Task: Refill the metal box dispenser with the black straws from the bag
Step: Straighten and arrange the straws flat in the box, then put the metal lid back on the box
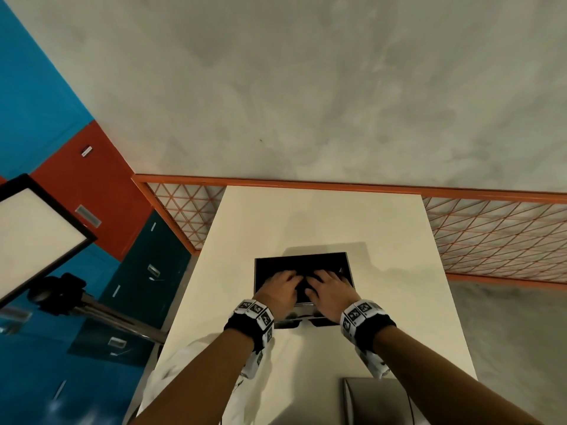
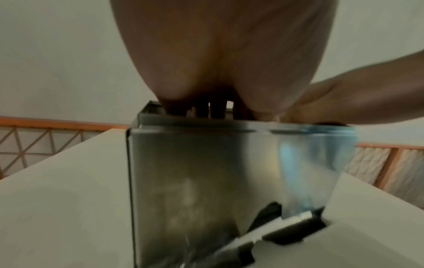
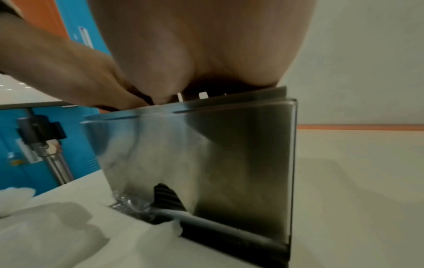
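Note:
The metal box dispenser (image 1: 302, 308) stands on the white table (image 1: 306, 216) with its top open. Black straws (image 1: 276, 265) fill the inside. Both hands reach into the top from the near side. My left hand (image 1: 283, 283) lies with spread fingers on the straws at the left, and my right hand (image 1: 323, 282) does the same at the right. Fingertips are hidden inside the box. In the left wrist view my left hand (image 2: 218, 63) dips behind the steel wall (image 2: 206, 172). More straws (image 3: 165, 197) show at the bottom slot in the right wrist view, below my right hand (image 3: 201, 45).
A crumpled clear-white bag (image 3: 45, 235) lies on the table near the dispenser's front left. A grey metal piece (image 1: 371, 400) rests at the table's near right corner. An orange mesh railing (image 1: 491, 228) runs behind the table. A light panel on a stand (image 1: 33, 234) is at the left.

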